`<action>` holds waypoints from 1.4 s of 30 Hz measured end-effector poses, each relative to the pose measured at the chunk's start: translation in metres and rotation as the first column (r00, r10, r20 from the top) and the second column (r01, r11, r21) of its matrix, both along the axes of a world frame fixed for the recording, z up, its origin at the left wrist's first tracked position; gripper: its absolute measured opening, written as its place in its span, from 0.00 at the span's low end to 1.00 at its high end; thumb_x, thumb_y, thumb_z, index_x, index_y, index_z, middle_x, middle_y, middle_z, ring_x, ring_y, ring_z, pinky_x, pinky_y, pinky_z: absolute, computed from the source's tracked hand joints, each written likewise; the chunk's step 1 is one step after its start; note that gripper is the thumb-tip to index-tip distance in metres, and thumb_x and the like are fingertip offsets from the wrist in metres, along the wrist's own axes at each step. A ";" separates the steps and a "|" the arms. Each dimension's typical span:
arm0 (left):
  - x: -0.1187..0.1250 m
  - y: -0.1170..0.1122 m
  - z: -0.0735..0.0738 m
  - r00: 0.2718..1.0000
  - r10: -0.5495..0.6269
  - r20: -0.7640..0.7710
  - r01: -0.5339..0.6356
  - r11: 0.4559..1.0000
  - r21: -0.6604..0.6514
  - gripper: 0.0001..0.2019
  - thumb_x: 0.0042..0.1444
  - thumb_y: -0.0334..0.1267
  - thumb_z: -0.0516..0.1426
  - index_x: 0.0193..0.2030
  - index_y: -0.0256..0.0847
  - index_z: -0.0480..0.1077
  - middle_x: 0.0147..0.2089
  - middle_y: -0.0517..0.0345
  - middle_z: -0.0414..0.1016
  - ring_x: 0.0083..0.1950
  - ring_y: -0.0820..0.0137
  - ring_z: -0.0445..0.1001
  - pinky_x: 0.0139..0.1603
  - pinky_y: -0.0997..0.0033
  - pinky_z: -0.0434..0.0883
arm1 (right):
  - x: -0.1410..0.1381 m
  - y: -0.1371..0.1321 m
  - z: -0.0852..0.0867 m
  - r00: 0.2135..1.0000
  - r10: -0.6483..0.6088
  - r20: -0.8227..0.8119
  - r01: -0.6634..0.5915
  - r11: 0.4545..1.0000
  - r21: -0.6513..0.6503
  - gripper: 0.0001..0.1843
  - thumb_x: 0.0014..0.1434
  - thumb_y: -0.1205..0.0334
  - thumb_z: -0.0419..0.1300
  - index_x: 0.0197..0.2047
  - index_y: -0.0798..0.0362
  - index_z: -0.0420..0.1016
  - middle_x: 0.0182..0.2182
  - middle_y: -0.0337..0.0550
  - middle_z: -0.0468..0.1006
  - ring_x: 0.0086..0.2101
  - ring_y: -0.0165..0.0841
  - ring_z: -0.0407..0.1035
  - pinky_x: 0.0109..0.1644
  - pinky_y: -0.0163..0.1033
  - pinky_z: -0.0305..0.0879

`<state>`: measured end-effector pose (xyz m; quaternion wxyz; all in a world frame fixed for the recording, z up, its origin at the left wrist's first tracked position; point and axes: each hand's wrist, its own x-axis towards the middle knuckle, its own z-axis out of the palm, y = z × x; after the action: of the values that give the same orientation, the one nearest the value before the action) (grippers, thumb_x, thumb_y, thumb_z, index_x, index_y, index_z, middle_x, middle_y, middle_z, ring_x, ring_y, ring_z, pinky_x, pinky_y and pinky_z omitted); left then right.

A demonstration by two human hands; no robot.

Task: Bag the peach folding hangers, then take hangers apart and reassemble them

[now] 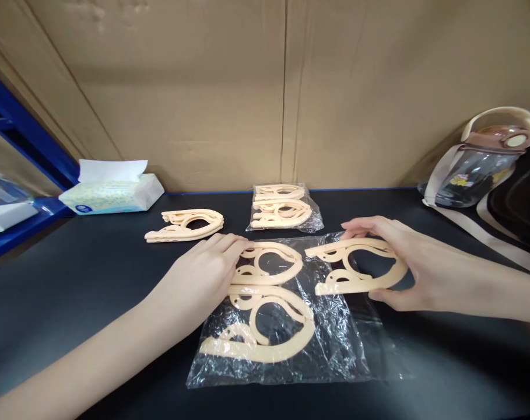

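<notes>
- Peach curved plastic hanger piece [352,245]: held just above the right edge of a clear crinkled plastic bag [334,344] on the black tabletop [94,262].
- R hand [422,268]: fingers closed round the piece, thumb under its lower bar, other fingers over the top arc.
- L hand [199,280]: fingers flat and spread, not gripping; tips press the left end of a 2nd matching piece [269,279].
- 3rd matching piece [265,352] lies nearer the body. Can't tell if these two are in or on the bag.
- Judgement: film is slippery, so L hand should pin bag + pieces while R hand keeps its piece flat, curves aligned w/ the others.
- Behind: loose stack of same pieces [186,224], filled bag [284,208].
</notes>
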<state>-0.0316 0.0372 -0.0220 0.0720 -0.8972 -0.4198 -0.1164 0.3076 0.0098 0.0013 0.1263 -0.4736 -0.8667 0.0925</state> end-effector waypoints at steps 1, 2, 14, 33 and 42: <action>0.000 0.000 0.001 1.000 -0.005 0.017 0.005 1.000 -0.007 0.21 0.60 0.25 0.44 0.54 0.37 0.72 0.51 0.49 0.77 0.51 0.59 0.75 0.51 0.56 0.74 | -0.001 0.000 0.001 1.000 0.002 -0.013 -0.002 1.000 -0.008 0.43 0.50 0.55 0.68 0.64 0.40 0.51 0.60 0.44 0.66 0.58 0.45 0.64 0.59 0.52 0.66; 0.000 0.000 0.002 0.999 -0.013 0.031 0.014 1.000 -0.019 0.21 0.60 0.25 0.44 0.53 0.38 0.72 0.51 0.49 0.77 0.50 0.59 0.76 0.51 0.56 0.74 | -0.002 0.000 0.001 1.000 0.006 -0.025 -0.007 1.000 -0.024 0.43 0.50 0.55 0.68 0.64 0.40 0.51 0.60 0.44 0.66 0.58 0.45 0.64 0.59 0.52 0.66; -0.006 0.012 0.010 0.955 -0.115 0.273 0.206 0.919 -0.335 0.22 0.61 0.25 0.45 0.50 0.46 0.75 0.49 0.59 0.79 0.48 0.68 0.77 0.49 0.69 0.74 | -0.025 -0.004 -0.001 0.993 -0.042 -0.112 0.010 0.961 -0.275 0.38 0.52 0.54 0.66 0.62 0.43 0.52 0.60 0.45 0.65 0.56 0.43 0.67 0.57 0.48 0.67; -0.014 0.021 0.011 0.959 -0.225 0.175 0.269 0.914 -0.302 0.16 0.64 0.27 0.51 0.53 0.46 0.74 0.49 0.60 0.77 0.48 0.68 0.73 0.49 0.69 0.66 | -0.015 -0.005 -0.014 0.997 -0.071 0.037 0.071 0.997 -0.011 0.50 0.52 0.49 0.69 0.70 0.38 0.45 0.52 0.43 0.74 0.45 0.43 0.73 0.45 0.49 0.72; -0.015 0.021 0.011 0.961 -0.234 0.147 0.266 0.927 -0.263 0.14 0.66 0.32 0.51 0.52 0.47 0.74 0.49 0.60 0.77 0.47 0.67 0.73 0.50 0.68 0.64 | -0.028 -0.003 -0.024 0.991 -0.104 -0.080 0.100 0.994 -0.050 0.45 0.53 0.50 0.68 0.67 0.36 0.48 0.41 0.34 0.78 0.39 0.38 0.70 0.45 0.46 0.69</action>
<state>-0.0468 0.0583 -0.0106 -0.0949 -0.9366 -0.3174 -0.1144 0.2794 0.0073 -0.0231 0.1558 -0.5159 -0.8330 0.1251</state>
